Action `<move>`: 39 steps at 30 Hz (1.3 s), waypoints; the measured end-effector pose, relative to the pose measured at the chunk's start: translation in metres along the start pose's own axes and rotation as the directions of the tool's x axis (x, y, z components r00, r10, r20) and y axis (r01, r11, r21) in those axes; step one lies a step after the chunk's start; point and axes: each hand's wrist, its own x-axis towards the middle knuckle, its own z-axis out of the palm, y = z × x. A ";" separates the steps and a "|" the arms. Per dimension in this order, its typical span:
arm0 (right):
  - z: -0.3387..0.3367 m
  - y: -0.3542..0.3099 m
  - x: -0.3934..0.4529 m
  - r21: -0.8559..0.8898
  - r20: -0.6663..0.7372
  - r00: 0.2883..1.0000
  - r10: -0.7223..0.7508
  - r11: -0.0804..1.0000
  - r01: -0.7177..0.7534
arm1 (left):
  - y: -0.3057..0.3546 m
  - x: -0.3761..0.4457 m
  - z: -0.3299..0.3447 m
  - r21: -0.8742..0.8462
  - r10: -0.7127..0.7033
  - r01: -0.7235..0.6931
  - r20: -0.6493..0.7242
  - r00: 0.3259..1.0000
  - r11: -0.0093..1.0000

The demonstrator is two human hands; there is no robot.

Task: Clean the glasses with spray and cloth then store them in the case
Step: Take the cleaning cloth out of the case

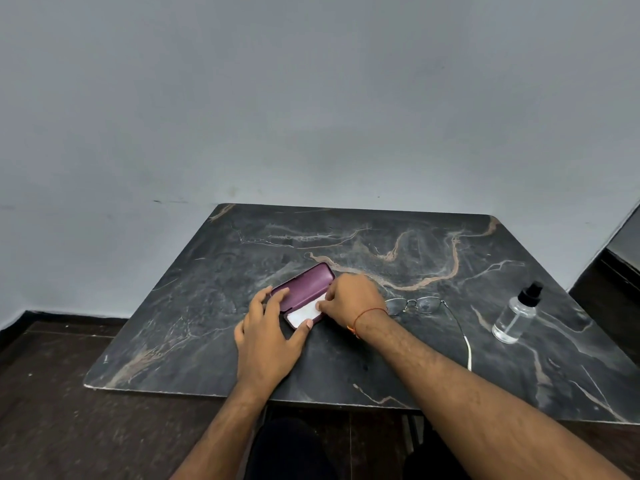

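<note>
A dark marble-patterned table (pixel 398 244) with tan veins stands against a plain grey-blue wall (pixel 277 98), over a dark wooden floor (pixel 52 410). At the table's right side a small clear plastic spray bottle with a black nozzle (pixel 516 315) stands upright, well apart from the hands. Thin metal-framed glasses (pixel 420 304) lie on the table between the bottle and the case, just beside the right wrist, with one temple arm stretched toward the near edge. Near the table's middle lies an open maroon hard glasses case (pixel 306 287), its lid raised away from the viewer, with a white cloth (pixel 304 315) lying inside. The left hand (pixel 268 336) holds the case's left end, fingers on the lid and thumb at the front corner. The right hand (pixel 349 301), a red thread at its wrist, has its fingers curled and pinching the cloth's edge, hiding the case's right end.
</note>
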 end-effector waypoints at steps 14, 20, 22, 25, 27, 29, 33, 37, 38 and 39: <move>-0.002 -0.020 0.009 -0.017 0.105 0.988 0.112 0.994 -0.111 | -0.003 -0.001 0.000 -0.126 0.063 -0.065 -0.023 0.998 0.990; -0.003 -0.017 0.002 0.087 0.081 0.994 0.079 0.992 -0.086 | -0.001 -0.002 -0.001 -0.127 0.050 -0.052 -0.025 0.998 0.991; -0.006 -0.012 0.000 0.181 0.058 0.995 0.081 0.979 -0.091 | -0.001 -0.002 -0.001 -0.126 0.051 -0.053 -0.024 0.998 0.991; -0.015 -0.001 -0.005 0.330 0.019 0.998 0.056 0.942 -0.059 | -0.002 -0.003 -0.001 -0.130 0.052 -0.056 -0.031 0.998 0.990; -0.023 0.007 -0.010 0.487 -0.006 0.998 0.059 0.872 -0.048 | -0.002 -0.002 -0.001 -0.141 0.054 -0.059 -0.036 0.998 0.988; -0.031 0.014 -0.018 0.687 0.000 0.997 0.076 0.724 -0.055 | -0.005 0.000 0.000 -0.151 0.052 -0.056 -0.031 0.998 0.987; -0.054 0.037 -0.037 0.953 0.090 0.996 0.006 0.289 -0.088 | -0.006 0.001 0.003 -0.180 0.031 -0.032 -0.007 0.999 0.983; -0.073 0.067 -0.053 0.994 0.098 0.995 0.013 -0.057 -0.097 | -0.009 0.003 0.007 -0.181 0.022 -0.021 0.006 1.000 0.983; -0.077 0.075 -0.057 0.992 0.097 0.995 0.029 -0.088 -0.094 | -0.010 0.003 0.008 -0.179 0.020 -0.019 0.006 1.000 0.984; -0.081 0.083 -0.061 0.990 0.099 0.994 0.046 -0.100 -0.094 | -0.011 0.004 0.010 -0.173 0.020 -0.019 0.005 1.000 0.985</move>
